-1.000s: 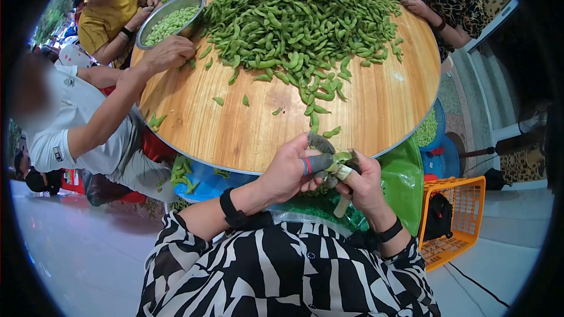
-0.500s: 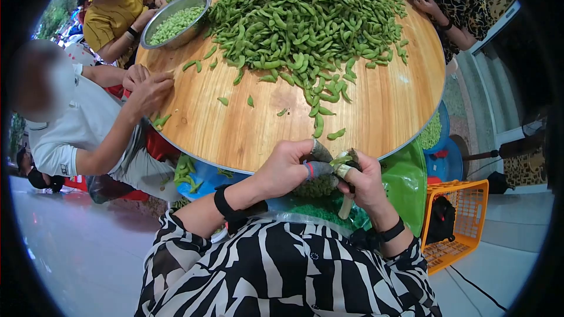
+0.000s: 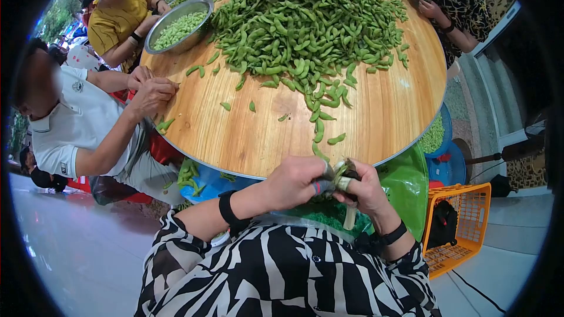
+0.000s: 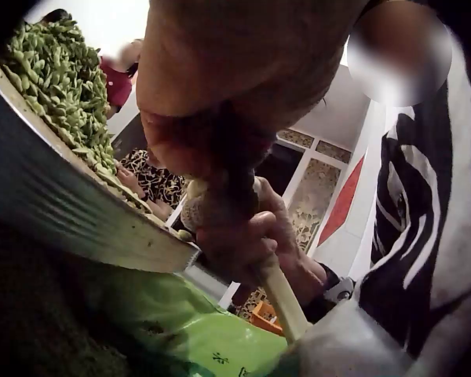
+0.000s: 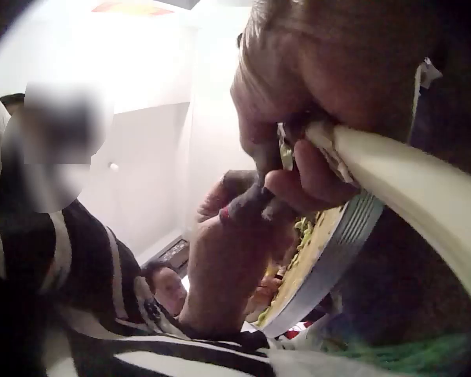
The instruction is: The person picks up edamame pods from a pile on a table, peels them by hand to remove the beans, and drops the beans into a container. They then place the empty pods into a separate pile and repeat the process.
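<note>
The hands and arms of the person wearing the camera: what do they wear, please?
Both arms come out of black-and-white zebra-striped sleeves. Each wrist carries a black band: one on the left wrist, one on the right wrist. The left hand has grey covers on its fingertips, one edged with a red and blue stripe. The right hand has pale tape wrapped around a finger.

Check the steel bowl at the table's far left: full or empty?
Nearly full: the steel bowl holds pale shelled beans heaped close to its rim.

No legible text on anything
</note>
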### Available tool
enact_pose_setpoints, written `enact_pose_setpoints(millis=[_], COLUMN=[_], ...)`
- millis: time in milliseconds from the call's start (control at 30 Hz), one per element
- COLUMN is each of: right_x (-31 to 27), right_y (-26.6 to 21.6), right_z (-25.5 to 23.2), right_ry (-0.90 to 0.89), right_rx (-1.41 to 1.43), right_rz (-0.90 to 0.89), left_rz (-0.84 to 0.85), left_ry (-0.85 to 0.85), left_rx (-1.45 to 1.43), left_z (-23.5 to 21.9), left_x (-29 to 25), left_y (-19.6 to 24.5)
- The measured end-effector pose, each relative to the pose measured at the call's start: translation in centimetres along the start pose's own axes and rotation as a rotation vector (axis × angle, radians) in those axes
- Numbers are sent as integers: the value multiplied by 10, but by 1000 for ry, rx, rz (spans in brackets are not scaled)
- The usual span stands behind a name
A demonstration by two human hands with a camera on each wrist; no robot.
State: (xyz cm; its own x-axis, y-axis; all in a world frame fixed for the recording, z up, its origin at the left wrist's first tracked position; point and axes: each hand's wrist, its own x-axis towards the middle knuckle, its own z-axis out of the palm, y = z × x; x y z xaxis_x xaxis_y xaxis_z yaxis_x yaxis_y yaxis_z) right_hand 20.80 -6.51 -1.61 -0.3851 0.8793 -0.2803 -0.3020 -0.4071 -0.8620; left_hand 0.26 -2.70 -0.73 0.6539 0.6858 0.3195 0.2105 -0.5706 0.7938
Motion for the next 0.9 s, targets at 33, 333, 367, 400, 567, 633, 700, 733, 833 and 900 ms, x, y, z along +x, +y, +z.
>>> enact_pose_setpoints(millis=[33,333,367,400,567,633,700,733,833,900], right_x=[0,-6,-10,-14,-18,-16,-18,-19,-22,-22], right_y=[1,-2,-3,-3,3,-2,-6,-8,-2,1], right_z=[-2,-4,-5,-6,-10,-7,-8,-8,-10,-6], right_ry=[-31,-28,-18,-6,-6,-13,-6,-30,20,77], right_rx=[-70,-249,-362,-476,-492,-472,-130,-77,343,362], right_rz=[22,53,41,30,-98,-89,71,54,45,42], left_rz=[1,-68,-129,-173,-227,-27,47,103,151,148], left_ry=[1,14,13,-22,-163,-78,-50,-78,-119,-137], left_rx=[3,93,277,491,874,607,490,532,584,598], left_z=[0,-32,-52,-68,-82,-64,-37,-26,-8,-7], left_x=[-1,-12,-18,-22,-27,-6,14,23,28,29], left_y=[1,13,15,19,12,6,-2,-5,-15,-18])
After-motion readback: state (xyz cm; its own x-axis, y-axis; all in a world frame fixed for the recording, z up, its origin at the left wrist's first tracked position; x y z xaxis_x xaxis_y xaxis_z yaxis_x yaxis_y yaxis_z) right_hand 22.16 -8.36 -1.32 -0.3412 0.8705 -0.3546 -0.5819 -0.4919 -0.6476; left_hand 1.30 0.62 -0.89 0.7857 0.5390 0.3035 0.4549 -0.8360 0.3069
